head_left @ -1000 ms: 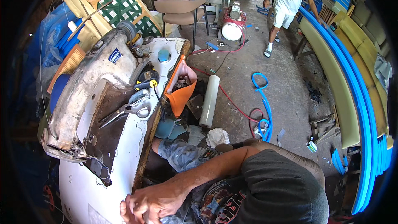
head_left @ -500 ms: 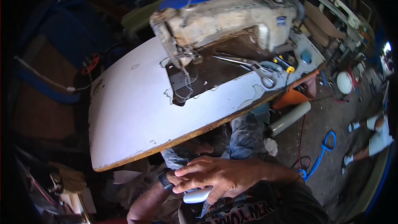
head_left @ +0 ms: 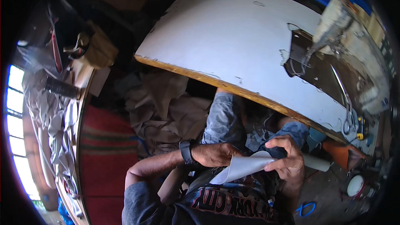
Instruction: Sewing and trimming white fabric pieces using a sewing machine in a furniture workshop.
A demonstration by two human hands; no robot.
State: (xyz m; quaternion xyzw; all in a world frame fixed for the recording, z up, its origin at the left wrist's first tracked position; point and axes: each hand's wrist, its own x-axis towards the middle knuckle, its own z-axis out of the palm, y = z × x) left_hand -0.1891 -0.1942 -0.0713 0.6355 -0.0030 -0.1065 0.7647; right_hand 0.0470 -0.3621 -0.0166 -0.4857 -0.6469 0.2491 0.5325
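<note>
A curled piece of pale grey sheet material [head_left: 243, 170], smooth like leatherette or cloth, is held above my lap. My left hand [head_left: 218, 155], with a dark watch on the wrist, has its fingers closed on the left edge of the piece; the fingertips are partly hidden behind it. On the other side, my right hand [head_left: 286, 158] pinches the right edge between thumb and fingers. Beyond my hands is a white sewing table [head_left: 233, 29] with a worn wooden edge. An old sewing machine [head_left: 343, 33] stands at its right end.
Scissors [head_left: 345, 100] and a yellow-and-black tool [head_left: 361, 128] rest near the machine. Brownish-grey scraps [head_left: 175, 112] are heaped below the table's left part. A cloth-covered bench [head_left: 62, 133] stands at left. A pale roll [head_left: 316, 162] and blue hose [head_left: 306, 209] are at right.
My view has swung left, so the table and machine appear farther right. My hands, overlapped before, are now apart, with the pale grey piece opened out between them.
</note>
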